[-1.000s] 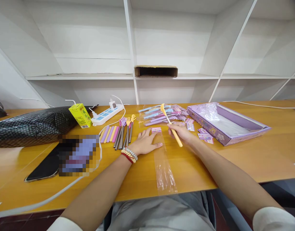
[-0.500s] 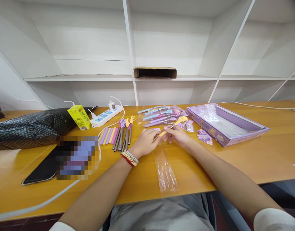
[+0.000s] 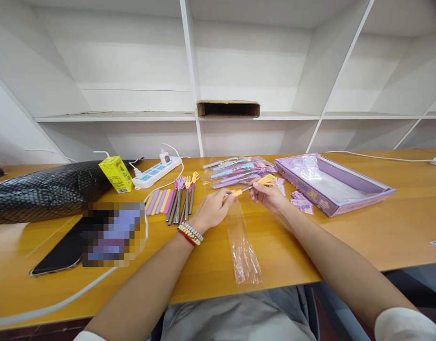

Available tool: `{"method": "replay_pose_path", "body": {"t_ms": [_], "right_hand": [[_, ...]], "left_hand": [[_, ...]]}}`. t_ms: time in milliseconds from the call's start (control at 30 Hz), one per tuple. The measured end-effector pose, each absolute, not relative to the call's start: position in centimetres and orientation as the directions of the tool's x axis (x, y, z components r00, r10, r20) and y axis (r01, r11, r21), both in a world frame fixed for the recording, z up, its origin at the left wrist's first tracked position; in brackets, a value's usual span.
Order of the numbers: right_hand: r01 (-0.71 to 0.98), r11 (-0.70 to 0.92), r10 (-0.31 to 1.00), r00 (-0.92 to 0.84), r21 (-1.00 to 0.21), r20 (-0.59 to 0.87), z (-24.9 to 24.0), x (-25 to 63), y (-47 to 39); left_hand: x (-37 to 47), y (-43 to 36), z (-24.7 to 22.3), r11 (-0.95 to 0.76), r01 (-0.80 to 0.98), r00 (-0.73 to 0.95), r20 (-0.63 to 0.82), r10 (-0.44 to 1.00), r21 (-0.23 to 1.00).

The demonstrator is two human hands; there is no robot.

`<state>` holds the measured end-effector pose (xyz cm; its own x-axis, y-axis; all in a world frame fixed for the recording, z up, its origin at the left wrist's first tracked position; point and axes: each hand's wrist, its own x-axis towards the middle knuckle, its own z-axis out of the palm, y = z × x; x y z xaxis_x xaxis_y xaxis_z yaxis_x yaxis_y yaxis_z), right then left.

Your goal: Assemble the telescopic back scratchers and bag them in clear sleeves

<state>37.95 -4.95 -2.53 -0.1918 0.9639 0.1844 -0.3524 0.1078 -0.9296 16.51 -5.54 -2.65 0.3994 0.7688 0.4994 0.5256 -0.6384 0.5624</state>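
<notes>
Held between both hands is a back scratcher (image 3: 266, 180) with a yellow claw head, a metal rod and a yellow handle. My left hand (image 3: 215, 207) is closed round its yellow handle. Fingers of my right hand (image 3: 269, 196) pinch the rod just below the claw. Beneath the hands lies a clear plastic sleeve (image 3: 245, 253). Left of them are several back scratcher rods (image 3: 181, 203) with purple, pink and yellow claws, and beside these a row of coloured handle grips (image 3: 161, 201). Behind the hands rests a pile of bagged back scratchers (image 3: 235, 171).
A purple display box (image 3: 346, 184) and small printed cards (image 3: 302, 202) are on the right. To the left sit a power strip (image 3: 157, 173), a yellow drink carton (image 3: 115, 174), a black wrapped bundle (image 3: 54, 192) and a dark phone (image 3: 58, 248). A white cable (image 3: 61, 303) crosses the front left.
My hands have drawn apart, the right one shifting right along the back scratcher. More of the metal rod now shows between them.
</notes>
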Motion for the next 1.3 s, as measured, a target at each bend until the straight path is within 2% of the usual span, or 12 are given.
{"method": "replay_pose_path", "body": {"t_ms": [133,233,300,367,467,567,800,1000,1100,1200,1300], "right_hand": [[-0.194,0.214,0.957,-0.155,-0.957,0.245,-2.8,37.6,-4.9],[-0.056,0.235,0.942,-0.235,-0.97,0.241,-3.1,37.0,-5.1],[-0.022,0.227,0.933,-0.283,-0.974,0.224,-3.3,36.3,-5.2],[-0.052,0.236,0.934,-0.264,-0.97,0.241,-3.3,35.7,-5.4],[-0.153,0.27,0.95,-0.121,-0.951,0.289,-3.1,35.5,-5.3],[-0.185,0.287,0.956,-0.01,-0.94,0.294,-2.9,36.0,-5.0],[-0.2,0.252,0.964,-0.029,-0.947,0.263,-2.6,36.7,-4.8],[-0.195,0.28,0.96,0.076,-0.94,0.27,-1.8,37.4,-4.4],[-0.222,0.323,0.942,0.169,-0.92,0.29,-0.9,38.5,-4.2],[-0.254,0.383,0.91,0.268,-0.888,0.315,0.1,39.8,-4.3],[-0.255,0.44,0.884,0.294,-0.861,0.365,0.7,40.7,-4.3]], "left_hand": [[16.5,-5.7,-2.6,-0.64,0.503,0.425,0.479,0.768,0.58],[16.7,-5.8,-2.7,-0.653,0.485,0.414,0.504,0.758,0.583],[17.0,-6.0,-2.8,-0.667,0.495,0.429,0.511,0.745,0.557],[17.2,-6.0,-2.9,-0.676,0.5,0.445,0.509,0.737,0.541],[17.3,-5.9,-3.0,-0.656,0.53,0.431,0.496,0.754,0.537],[17.2,-5.8,-2.7,-0.626,0.615,0.428,0.463,0.776,0.48],[17.3,-6.5,-1.5,-0.561,0.764,0.427,0.402,0.81,0.32],[16.0,-5.4,-0.2,-0.52,0.844,0.401,0.488,0.775,0.132],[13.9,-4.1,0.6,-0.454,0.89,0.346,0.586,0.732,0.043],[10.9,-2.6,1.3,-0.364,0.931,0.231,0.741,0.63,0.02],[8.3,-1.4,1.7,-0.336,0.941,0.15,0.844,0.515,0.038]]}}
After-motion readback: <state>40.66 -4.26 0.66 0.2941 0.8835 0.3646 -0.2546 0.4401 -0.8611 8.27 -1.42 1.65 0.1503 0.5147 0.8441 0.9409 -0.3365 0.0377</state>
